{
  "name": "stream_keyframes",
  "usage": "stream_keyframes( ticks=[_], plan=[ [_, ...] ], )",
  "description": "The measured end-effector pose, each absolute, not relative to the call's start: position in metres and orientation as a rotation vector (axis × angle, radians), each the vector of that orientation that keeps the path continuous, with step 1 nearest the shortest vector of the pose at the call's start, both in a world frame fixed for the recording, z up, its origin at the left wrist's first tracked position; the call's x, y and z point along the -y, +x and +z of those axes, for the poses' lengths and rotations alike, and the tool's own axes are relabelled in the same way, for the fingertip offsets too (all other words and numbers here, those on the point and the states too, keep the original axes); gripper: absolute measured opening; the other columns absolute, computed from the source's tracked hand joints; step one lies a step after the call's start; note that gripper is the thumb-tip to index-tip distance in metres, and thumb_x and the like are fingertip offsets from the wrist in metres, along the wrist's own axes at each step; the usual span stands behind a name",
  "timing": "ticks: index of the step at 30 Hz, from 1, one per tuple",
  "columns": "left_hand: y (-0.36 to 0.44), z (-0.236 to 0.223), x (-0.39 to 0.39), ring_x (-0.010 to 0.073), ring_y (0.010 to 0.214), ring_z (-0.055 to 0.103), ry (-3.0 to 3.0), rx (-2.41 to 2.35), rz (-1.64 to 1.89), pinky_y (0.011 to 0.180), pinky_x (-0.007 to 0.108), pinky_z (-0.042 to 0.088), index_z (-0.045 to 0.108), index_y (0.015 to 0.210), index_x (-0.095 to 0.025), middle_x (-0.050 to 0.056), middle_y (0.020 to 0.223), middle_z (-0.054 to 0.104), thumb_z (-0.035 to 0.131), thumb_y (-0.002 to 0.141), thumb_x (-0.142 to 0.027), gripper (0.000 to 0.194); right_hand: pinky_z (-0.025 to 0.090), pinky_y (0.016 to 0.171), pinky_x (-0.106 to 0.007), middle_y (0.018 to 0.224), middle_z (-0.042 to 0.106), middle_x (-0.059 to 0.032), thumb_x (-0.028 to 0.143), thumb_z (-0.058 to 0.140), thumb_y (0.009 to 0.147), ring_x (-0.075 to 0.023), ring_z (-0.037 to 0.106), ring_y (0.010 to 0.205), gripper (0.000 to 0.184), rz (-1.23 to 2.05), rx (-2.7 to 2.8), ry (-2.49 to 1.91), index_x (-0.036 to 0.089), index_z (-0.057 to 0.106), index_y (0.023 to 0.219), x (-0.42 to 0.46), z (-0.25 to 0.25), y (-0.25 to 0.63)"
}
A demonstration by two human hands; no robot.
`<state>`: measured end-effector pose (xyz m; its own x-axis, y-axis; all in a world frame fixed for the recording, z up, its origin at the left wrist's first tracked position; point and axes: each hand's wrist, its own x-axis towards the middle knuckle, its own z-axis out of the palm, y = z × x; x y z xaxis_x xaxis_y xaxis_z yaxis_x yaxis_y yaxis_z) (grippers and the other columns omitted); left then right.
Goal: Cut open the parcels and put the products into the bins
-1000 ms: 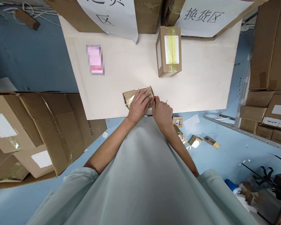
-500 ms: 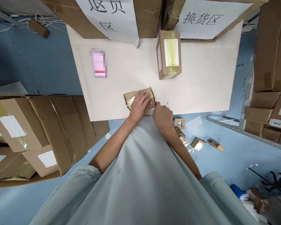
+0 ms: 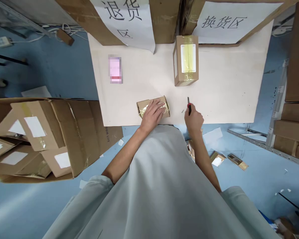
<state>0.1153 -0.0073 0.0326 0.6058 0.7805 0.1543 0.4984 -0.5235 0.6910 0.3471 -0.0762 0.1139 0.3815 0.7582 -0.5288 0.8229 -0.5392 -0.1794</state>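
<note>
Now resting L hand, fingers spread, on small taped box nr tabletop's near edge, left of ctr; gripping black-&-red cutter in R hand, tip toward far edge, apart from box, w/ taller labelled carton nr far edge.

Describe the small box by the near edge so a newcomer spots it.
Find the pale table, then the left hand near its front edge. The low brown box with shiny tape lies under that hand; the taller box behind has a white label and no hand.

Pale tbl holds sm. box, labeled box, pink item, lg. ctns.
</note>
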Motion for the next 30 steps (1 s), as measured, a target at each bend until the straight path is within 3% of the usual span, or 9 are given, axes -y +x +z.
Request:
stream_keyframes(
  ticks=[4, 6, 9, 14, 17, 19, 23, 30],
  plan=[
    [0.099, 0.048, 0.012, 0.0292, 0.160, 0.058, 2.183, -1.121, 0.597, 0.140, 0.062, 0.037, 0.077, 0.133, -0.026, 0.011, 0.152, 0.075, 0.052, 0.119, -0.040, 0.031, 0.065, 0.103, -0.049, 0.145, 0.071, -0.0146, 0.044, 0.071, 0.113, -0.0294, 0.074, 0.124, 0.043, -0.824, -1.538, 2.593, 0.019, 0.069, 0.148, 0.075, 0.065, 0.374],
    [0.083, 0.056, 0.016, 0.0302, 0.161, 0.056, 2.124, -1.274, 0.630, 0.140, 0.063, 0.036, 0.076, 0.136, -0.026, 0.012, 0.156, 0.072, 0.052, 0.119, -0.043, 0.034, 0.066, 0.105, -0.051, 0.147, 0.069, -0.0117, 0.045, 0.077, 0.109, -0.0284, 0.073, 0.125, 0.043, -0.818, -1.603, 2.605, 0.021, 0.070, 0.145, 0.076, 0.056, 0.379],
    [0.056, 0.060, 0.023, 0.0314, 0.160, 0.056, 2.000, -1.527, 0.740, 0.140, 0.061, 0.035, 0.073, 0.141, -0.025, 0.014, 0.157, 0.070, 0.054, 0.118, -0.050, 0.039, 0.066, 0.106, -0.051, 0.145, 0.070, -0.0122, 0.044, 0.075, 0.110, -0.0281, 0.073, 0.123, 0.041, -0.808, -1.716, 2.618, 0.022, 0.071, 0.145, 0.075, 0.049, 0.381],
    [0.020, 0.035, 0.027, 0.0302, 0.148, 0.064, 1.602, -1.818, 0.814, 0.132, 0.051, 0.046, 0.074, 0.138, -0.022, 0.015, 0.147, 0.074, 0.055, 0.115, -0.058, 0.048, 0.065, 0.106, -0.051, 0.150, 0.068, -0.0145, 0.045, 0.073, 0.111, -0.0307, 0.072, 0.129, 0.042, -0.780, -1.935, 2.629, 0.024, 0.070, 0.148, 0.067, 0.046, 0.361],
    [0.012, 0.011, 0.025, 0.0307, 0.143, 0.067, 1.231, -1.896, 0.789, 0.131, 0.047, 0.047, 0.076, 0.131, -0.018, 0.017, 0.145, 0.076, 0.059, 0.110, -0.051, 0.043, 0.061, 0.117, -0.056, 0.160, 0.060, -0.0208, 0.044, 0.053, 0.119, -0.0369, 0.061, 0.148, 0.049, -0.784, -2.079, 2.604, 0.023, 0.063, 0.161, 0.063, 0.053, 0.320],
    [0.012, -0.002, 0.022, 0.0309, 0.144, 0.067, 0.951, -1.895, 0.726, 0.130, 0.047, 0.047, 0.076, 0.125, -0.016, 0.018, 0.145, 0.076, 0.058, 0.107, -0.046, 0.038, 0.057, 0.125, -0.054, 0.164, 0.058, -0.0181, 0.043, 0.043, 0.121, -0.0346, 0.057, 0.154, 0.051, -0.818, -2.217, 2.540, 0.024, 0.059, 0.166, 0.061, 0.060, 0.289],
    [0.019, -0.014, 0.020, 0.0327, 0.145, 0.066, 0.652, -1.829, 0.575, 0.127, 0.047, 0.048, 0.075, 0.120, -0.017, 0.019, 0.147, 0.075, 0.060, 0.103, -0.049, 0.039, 0.048, 0.133, -0.055, 0.165, 0.057, -0.0213, 0.044, 0.046, 0.120, -0.0352, 0.050, 0.160, 0.052, -0.869, -2.459, 2.375, 0.016, 0.059, 0.163, 0.056, 0.067, 0.257],
    [0.045, -0.012, 0.012, 0.0370, 0.147, 0.064, 0.649, -1.676, 0.447, 0.128, 0.052, 0.044, 0.072, 0.130, -0.017, 0.022, 0.157, 0.070, 0.060, 0.103, -0.064, 0.056, 0.054, 0.127, -0.057, 0.164, 0.060, -0.0224, 0.058, 0.051, 0.116, -0.0363, 0.058, 0.153, 0.062, -0.813, -2.205, 2.686, 0.017, 0.061, 0.161, 0.058, 0.064, 0.322]
  ],
)
